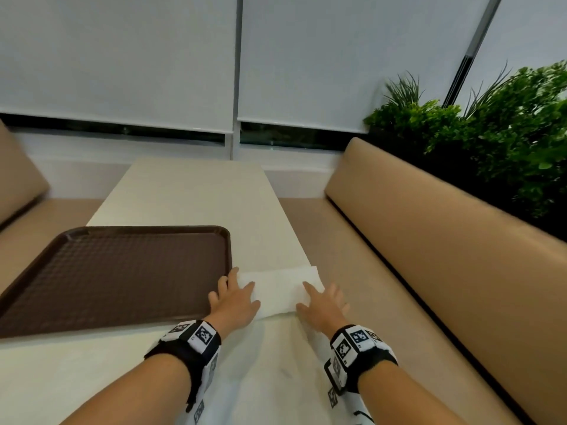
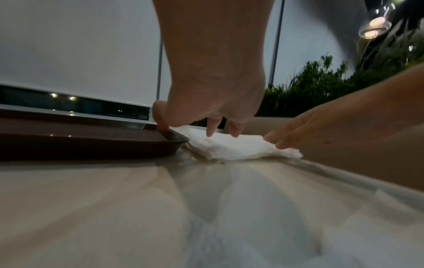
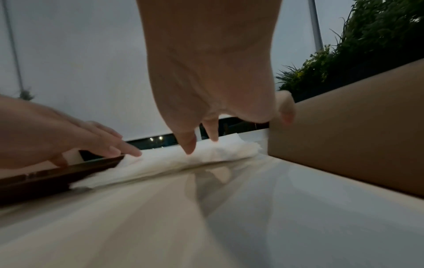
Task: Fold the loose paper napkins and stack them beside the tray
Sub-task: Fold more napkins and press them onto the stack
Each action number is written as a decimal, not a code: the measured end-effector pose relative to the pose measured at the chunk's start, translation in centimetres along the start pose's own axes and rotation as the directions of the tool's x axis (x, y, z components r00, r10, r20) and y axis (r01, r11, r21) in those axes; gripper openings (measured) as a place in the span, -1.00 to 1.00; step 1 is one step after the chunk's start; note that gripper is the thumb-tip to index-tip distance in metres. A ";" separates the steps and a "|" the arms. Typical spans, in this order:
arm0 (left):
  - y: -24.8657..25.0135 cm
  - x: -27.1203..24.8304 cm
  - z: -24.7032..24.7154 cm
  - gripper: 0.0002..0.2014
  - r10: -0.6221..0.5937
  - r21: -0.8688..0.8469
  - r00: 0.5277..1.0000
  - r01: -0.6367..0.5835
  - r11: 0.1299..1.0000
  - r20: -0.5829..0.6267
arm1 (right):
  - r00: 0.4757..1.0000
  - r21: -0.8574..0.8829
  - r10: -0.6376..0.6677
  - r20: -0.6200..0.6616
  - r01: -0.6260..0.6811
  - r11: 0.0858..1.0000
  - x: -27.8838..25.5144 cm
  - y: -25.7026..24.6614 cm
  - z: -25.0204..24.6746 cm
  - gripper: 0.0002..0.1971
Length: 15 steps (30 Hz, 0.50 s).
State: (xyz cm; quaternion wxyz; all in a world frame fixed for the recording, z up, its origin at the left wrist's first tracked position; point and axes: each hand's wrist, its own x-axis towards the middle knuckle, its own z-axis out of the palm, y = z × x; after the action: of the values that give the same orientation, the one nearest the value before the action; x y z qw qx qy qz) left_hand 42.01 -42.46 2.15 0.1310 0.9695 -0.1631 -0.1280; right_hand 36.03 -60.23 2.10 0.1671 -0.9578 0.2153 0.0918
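The napkin (image 1: pixel 280 291) is pressed flat on the surface (image 1: pixel 196 191) just beside the tray (image 1: pixel 116 271) by both hands, left (image 1: pixel 234 302) and right (image 1: pixel 322 303), fingers straight. Creasing seems underway; next, a firm smoothing stroke is probably needed.

The head view is evenly lit and bowed at its edges; both wrist views are dim and blurred, with soft shadows on the table (image 2: pixel 114 208) and lamp glare (image 2: pixel 374 27) at 1 o'clock.

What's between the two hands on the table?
The white napkin spans the gap between left hand and right hand, beside the tray. The head view shows it best.
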 end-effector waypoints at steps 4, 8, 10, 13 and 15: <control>-1.3 -4.3 -2.4 -0.51 0.060 -0.258 0.987 -0.097 0.961 -0.149 | 0.981 0.152 -0.195 0.000 0.193 0.969 -3.8 -0.3 -0.4 -0.44; -5.3 -12.8 -4.0 -0.71 0.133 -0.490 0.969 -0.220 0.844 -0.206 | 0.933 -0.036 -0.178 0.312 0.199 0.979 -8.8 -0.6 1.4 -0.21; -7.7 -17.8 -4.2 -0.67 0.155 -0.565 0.967 -0.246 0.788 -0.204 | 0.947 -0.066 -0.143 0.288 0.168 0.983 -10.2 -0.9 2.3 -0.18; -11.1 -24.8 -3.9 -0.72 0.098 -0.639 0.979 -0.190 0.745 -0.176 | 0.954 -0.039 -0.107 0.280 0.123 0.992 -11.8 -1.3 2.6 -0.30; -13.2 -28.7 -3.3 -0.76 0.023 -0.692 0.979 -0.159 0.704 -0.201 | 0.958 -0.045 -0.108 0.265 0.124 0.991 -12.5 -1.6 2.5 -0.47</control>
State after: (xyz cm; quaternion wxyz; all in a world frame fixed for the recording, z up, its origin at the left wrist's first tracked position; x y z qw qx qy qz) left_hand 20.45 -19.68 7.22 0.5111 0.8440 -0.1375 -0.0873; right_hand 25.40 -53.19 3.36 0.1699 -0.9528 0.1320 0.2143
